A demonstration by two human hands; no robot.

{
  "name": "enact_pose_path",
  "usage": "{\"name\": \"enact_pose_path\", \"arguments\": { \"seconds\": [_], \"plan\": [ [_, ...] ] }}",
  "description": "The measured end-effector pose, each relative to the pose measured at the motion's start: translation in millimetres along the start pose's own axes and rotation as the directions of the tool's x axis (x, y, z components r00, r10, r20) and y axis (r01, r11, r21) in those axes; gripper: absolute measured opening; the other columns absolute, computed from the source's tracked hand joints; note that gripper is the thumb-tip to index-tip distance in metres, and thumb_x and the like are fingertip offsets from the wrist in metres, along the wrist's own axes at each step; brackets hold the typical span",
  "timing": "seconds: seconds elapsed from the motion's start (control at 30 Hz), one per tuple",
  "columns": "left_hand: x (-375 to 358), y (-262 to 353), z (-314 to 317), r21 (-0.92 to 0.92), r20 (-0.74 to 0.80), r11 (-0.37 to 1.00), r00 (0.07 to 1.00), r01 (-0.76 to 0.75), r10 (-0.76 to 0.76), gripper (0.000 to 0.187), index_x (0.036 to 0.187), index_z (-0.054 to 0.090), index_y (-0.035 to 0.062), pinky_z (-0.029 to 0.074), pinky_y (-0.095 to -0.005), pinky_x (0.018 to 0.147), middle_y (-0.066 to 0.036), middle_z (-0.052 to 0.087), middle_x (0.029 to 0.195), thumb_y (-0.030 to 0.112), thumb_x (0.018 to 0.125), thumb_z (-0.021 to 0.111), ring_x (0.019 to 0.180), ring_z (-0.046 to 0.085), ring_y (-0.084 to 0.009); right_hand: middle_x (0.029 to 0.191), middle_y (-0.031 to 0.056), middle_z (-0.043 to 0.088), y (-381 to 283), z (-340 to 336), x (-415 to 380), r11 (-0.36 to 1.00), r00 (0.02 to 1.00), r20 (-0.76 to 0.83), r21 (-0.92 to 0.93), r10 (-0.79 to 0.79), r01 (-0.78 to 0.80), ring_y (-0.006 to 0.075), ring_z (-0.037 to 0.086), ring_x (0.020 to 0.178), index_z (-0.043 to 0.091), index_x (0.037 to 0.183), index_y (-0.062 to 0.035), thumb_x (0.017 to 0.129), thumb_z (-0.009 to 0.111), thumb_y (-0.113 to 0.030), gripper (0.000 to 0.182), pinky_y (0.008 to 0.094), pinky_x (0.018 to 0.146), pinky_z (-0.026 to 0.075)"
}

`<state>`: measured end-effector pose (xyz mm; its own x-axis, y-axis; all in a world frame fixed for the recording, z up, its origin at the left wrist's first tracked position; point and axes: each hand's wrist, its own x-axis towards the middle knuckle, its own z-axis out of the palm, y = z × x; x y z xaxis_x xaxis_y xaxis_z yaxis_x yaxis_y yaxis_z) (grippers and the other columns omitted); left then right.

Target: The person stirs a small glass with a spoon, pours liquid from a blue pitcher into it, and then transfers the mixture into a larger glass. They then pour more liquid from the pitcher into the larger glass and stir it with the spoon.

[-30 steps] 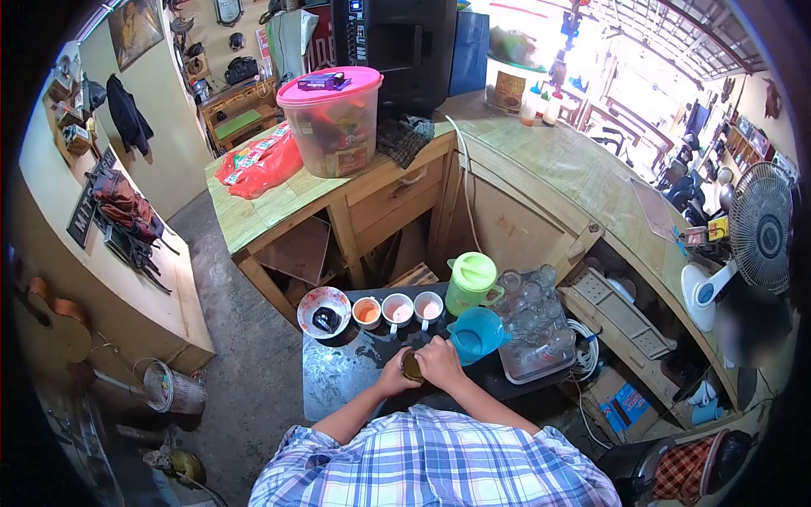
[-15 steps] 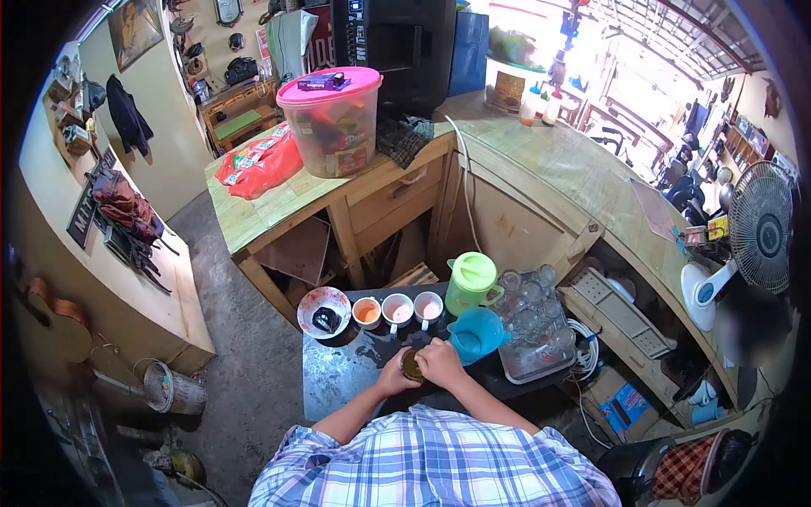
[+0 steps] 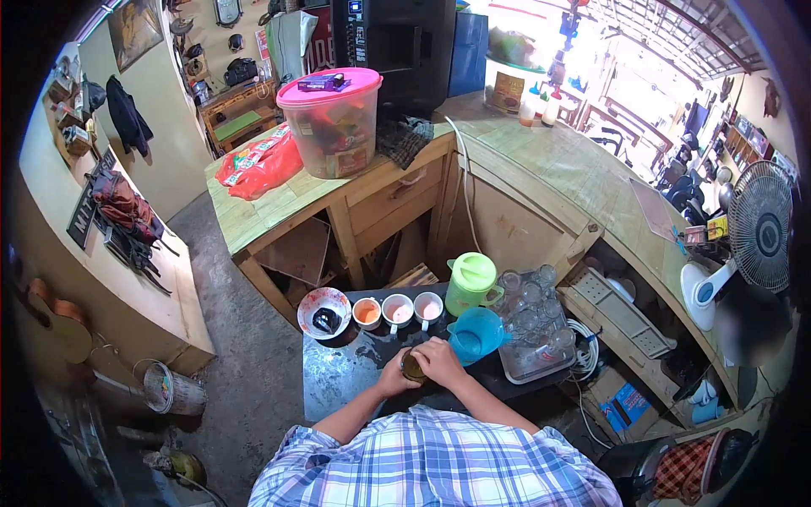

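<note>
My left hand (image 3: 394, 377) is wrapped round a small dark round jar (image 3: 412, 367) above the low table. From the other side, my right hand (image 3: 438, 361) grips the jar's upper edge with bent fingers. What the jar contains is too small to tell. Beyond my hands stand three white cups, one with orange contents (image 3: 367, 313), a middle one (image 3: 398, 311) and a right one (image 3: 428, 308) with pale pink contents. A patterned bowl (image 3: 311, 302) with a dark bundle inside is to their left. Close to my right hand stands a blue pitcher (image 3: 476, 335).
Behind the blue pitcher is a lidded green jug (image 3: 471, 284). A tray (image 3: 538, 370) of several upturned glasses lies to the right. The wooden counter (image 3: 515, 144) curves around the low table (image 3: 325, 380), carrying a pink-lidded tub (image 3: 329, 127) and a fan (image 3: 760, 228).
Hardly anything differs. My right hand's fingers have shifted slightly on the jar, while my left hand keeps its place around it.
</note>
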<state>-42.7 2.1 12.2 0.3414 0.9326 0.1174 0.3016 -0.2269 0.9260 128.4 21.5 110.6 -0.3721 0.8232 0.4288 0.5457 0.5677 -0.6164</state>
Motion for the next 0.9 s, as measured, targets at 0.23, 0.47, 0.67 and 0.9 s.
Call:
{"name": "enact_pose_path", "arguments": {
  "seconds": [0.23, 0.47, 0.67, 0.9],
  "plan": [
    [1.0, -1.0, -0.3, -0.027, 0.021, 0.999, 0.999, 0.025, -0.024, 0.090, 0.130, 0.044, 0.0049, 0.045, -0.0357, 0.097, -0.013, 0.059, 0.120, 0.017, 0.053, 0.088, 0.112, 0.058, -0.0259, 0.076, 0.0099, 0.067, 3.3, 2.6, 0.1, 0.996, 0.999, 0.021, 0.079, 0.042, -0.044, 0.0278, 0.061, 0.076, 0.070, 0.078, -0.0059, 0.079, 0.064, -0.016, 0.012, 0.0417, 0.069, 0.047],
    [0.1, -12.1, 2.1, -0.049, 0.020, 0.999, 1.000, 0.006, -0.005, 0.094, 0.132, 0.042, 0.0049, 0.044, -0.0355, 0.097, -0.013, 0.058, 0.120, 0.018, 0.052, 0.089, 0.113, 0.057, -0.0261, 0.077, 0.0115, 0.067, -1.5, -0.2, -1.3, 0.998, 0.998, 0.059, -0.065, 0.032, -0.028, 0.0297, 0.061, 0.076, 0.070, 0.078, -0.0040, 0.078, 0.064, -0.014, 0.011, 0.0412, 0.070, 0.049],
    [1.1, -11.3, 2.0, -0.043, 0.029, 0.999, 1.000, 0.012, -0.011, 0.094, 0.132, 0.042, 0.0040, 0.045, -0.0361, 0.097, -0.015, 0.058, 0.121, 0.019, 0.052, 0.089, 0.114, 0.057, -0.0293, 0.076, 0.0122, 0.067, -0.4, 1.9, -2.5, 0.998, 0.999, 0.043, -0.055, 0.028, -0.026, 0.0295, 0.061, 0.076, 0.070, 0.076, -0.0038, 0.078, 0.065, -0.014, 0.011, 0.0411, 0.070, 0.049],
    [0.8, -7.4, -0.3, -0.019, 0.020, 1.000, 1.000, 0.018, -0.018, 0.094, 0.132, 0.042, 0.0038, 0.045, -0.0366, 0.097, -0.015, 0.058, 0.121, 0.022, 0.052, 0.089, 0.114, 0.057, -0.0300, 0.075, 0.0111, 0.067, -10.0, -2.0, -1.6, 0.987, 0.998, -0.039, -0.155, 0.047, -0.053, 0.0283, 0.061, 0.076, 0.069, 0.076, -0.0042, 0.078, 0.066, -0.015, 0.011, 0.0416, 0.070, 0.047]
  ]
}}
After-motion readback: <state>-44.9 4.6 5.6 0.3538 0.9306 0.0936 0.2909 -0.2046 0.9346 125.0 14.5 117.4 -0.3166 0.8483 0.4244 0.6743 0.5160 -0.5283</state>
